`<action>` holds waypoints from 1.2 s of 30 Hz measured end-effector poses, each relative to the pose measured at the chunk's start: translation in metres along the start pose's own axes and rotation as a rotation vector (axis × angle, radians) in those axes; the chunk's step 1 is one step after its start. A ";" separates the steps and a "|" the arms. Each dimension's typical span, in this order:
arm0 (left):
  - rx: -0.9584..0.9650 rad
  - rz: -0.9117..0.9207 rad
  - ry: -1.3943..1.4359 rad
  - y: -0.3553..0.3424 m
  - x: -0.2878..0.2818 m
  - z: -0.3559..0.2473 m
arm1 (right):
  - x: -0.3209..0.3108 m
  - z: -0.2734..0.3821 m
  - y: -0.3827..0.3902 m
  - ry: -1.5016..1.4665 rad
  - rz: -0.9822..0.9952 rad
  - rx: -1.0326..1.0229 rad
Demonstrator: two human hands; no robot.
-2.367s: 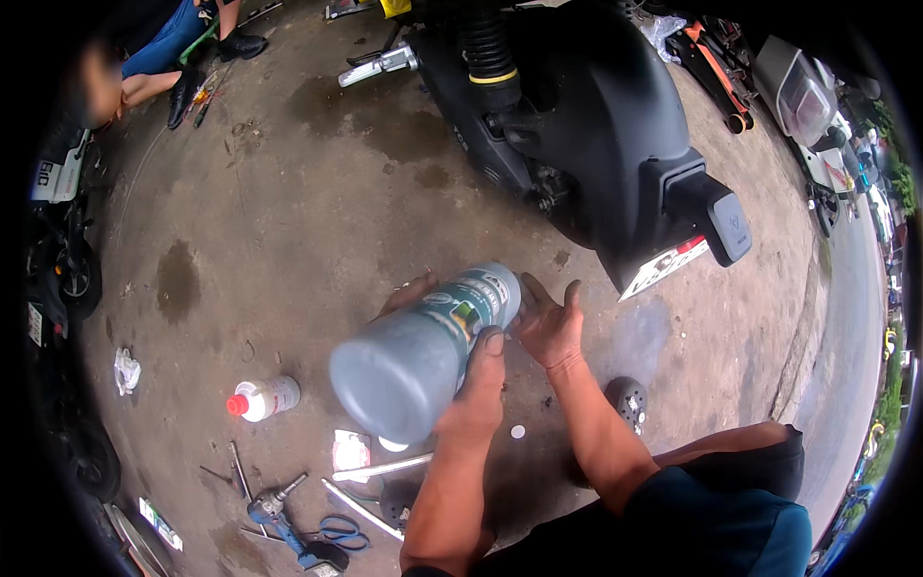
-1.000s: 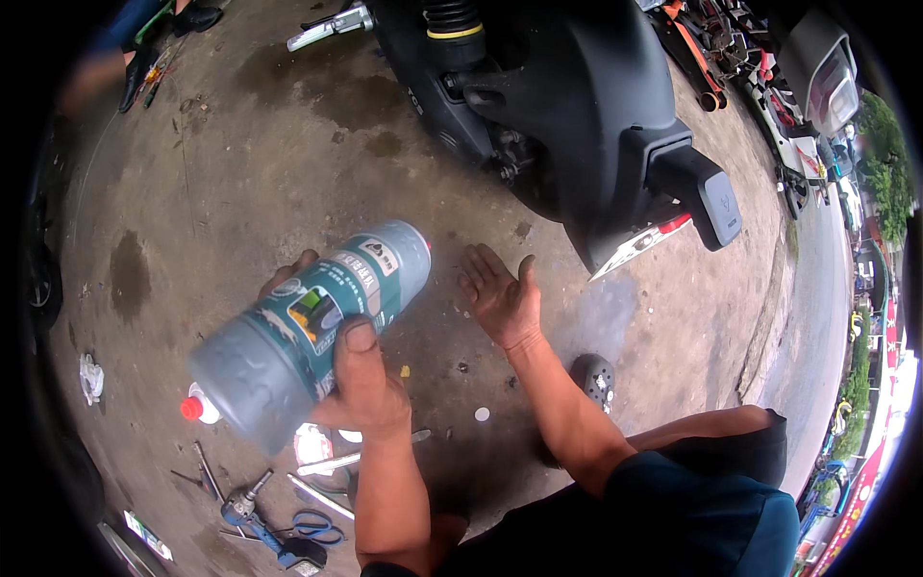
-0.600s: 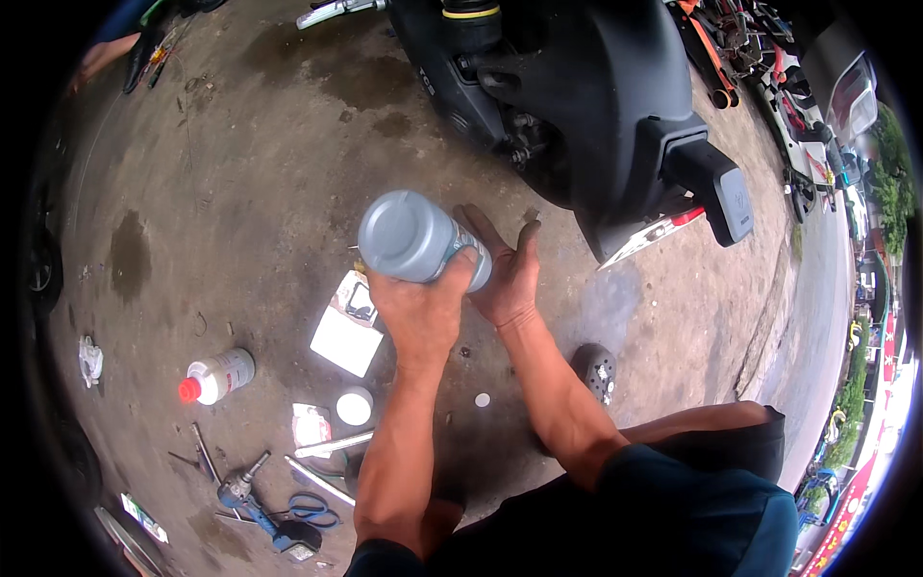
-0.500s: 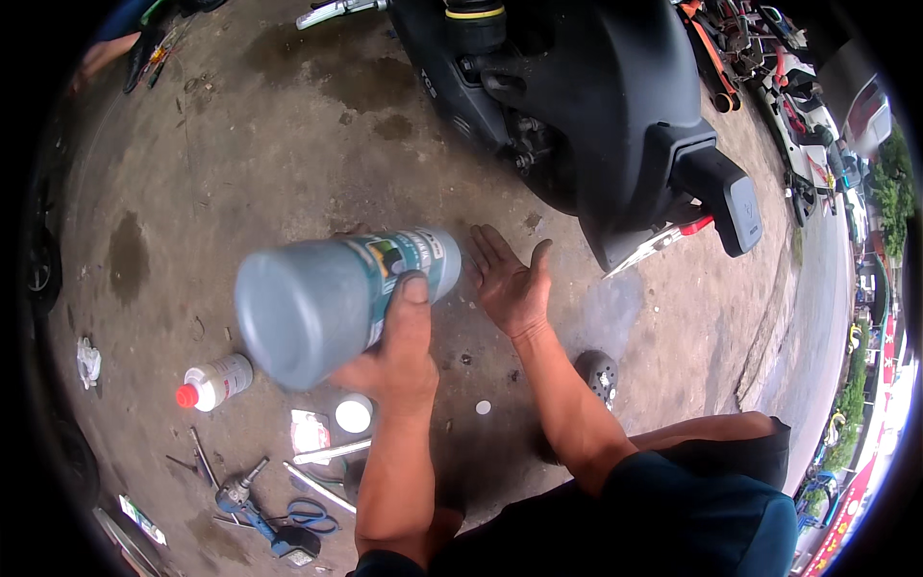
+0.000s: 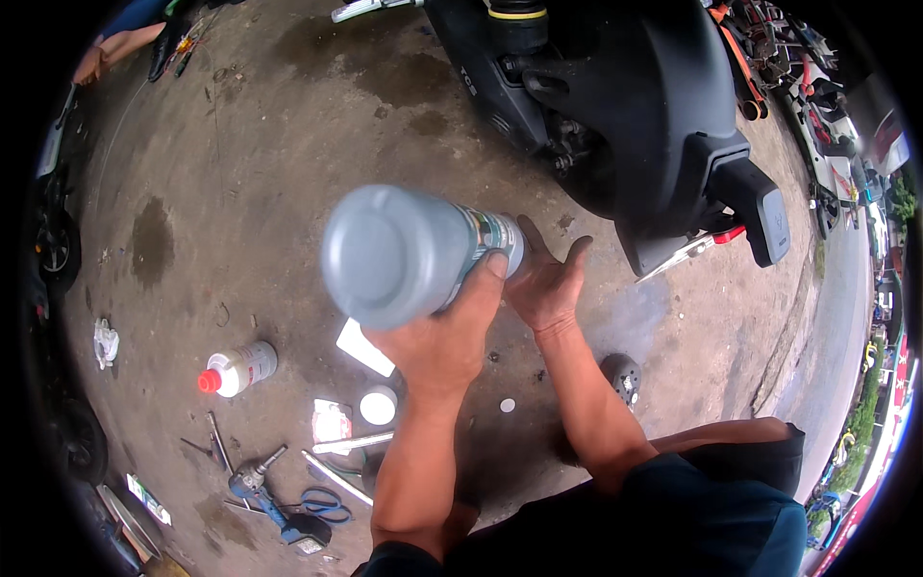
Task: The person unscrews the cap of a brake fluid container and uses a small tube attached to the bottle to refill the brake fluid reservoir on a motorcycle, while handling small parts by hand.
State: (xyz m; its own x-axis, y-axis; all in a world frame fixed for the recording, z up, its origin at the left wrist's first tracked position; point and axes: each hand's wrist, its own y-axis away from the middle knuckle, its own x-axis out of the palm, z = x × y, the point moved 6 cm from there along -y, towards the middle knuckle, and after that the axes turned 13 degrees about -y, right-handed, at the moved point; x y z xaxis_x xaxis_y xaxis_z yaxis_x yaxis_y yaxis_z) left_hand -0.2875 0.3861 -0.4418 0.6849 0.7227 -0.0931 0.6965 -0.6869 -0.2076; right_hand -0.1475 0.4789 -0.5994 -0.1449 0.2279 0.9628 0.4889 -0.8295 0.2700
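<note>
My left hand [image 5: 442, 332] is wrapped round a large grey plastic bottle [image 5: 385, 255] with a coloured label. The bottle lies tilted nearly on its side in the air, its base toward me and its narrower end toward my right hand. My right hand [image 5: 552, 288] is open, palm up and thumb spread, just beyond that end. The bottle hides part of its fingers, so I cannot tell whether they touch. The bottle's mouth is out of sight.
A black scooter [image 5: 663, 125] stands ahead to the right. On the concrete floor at left lie a white bottle with a red cap [image 5: 245, 367], a blue cordless power tool [image 5: 274, 505], scissors [image 5: 325, 506] and a white round lid [image 5: 378, 406]. Another person's arm [image 5: 125, 43] shows far left.
My left hand has carried the grey bottle right and away from me, so its narrow end now overlaps my right hand's fingers. The whole view has shifted slightly.
</note>
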 end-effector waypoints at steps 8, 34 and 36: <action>-0.523 -0.205 0.716 0.013 0.018 0.091 | 0.048 -0.029 0.013 0.134 -0.030 -0.037; 0.719 0.943 -1.039 -0.004 -0.001 0.036 | 0.039 -0.067 0.025 1.764 0.300 -0.431; 0.421 0.881 -1.200 -0.015 -0.003 0.049 | 0.034 -0.074 0.019 1.742 0.296 -0.453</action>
State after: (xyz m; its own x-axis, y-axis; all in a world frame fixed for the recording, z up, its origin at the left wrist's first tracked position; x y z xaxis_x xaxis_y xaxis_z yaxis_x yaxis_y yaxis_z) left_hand -0.3108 0.3981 -0.4856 0.1199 -0.1081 -0.9869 -0.0713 -0.9924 0.1001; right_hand -0.2069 0.4328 -0.5622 -0.8815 -0.4211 -0.2135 0.4610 -0.8652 -0.1971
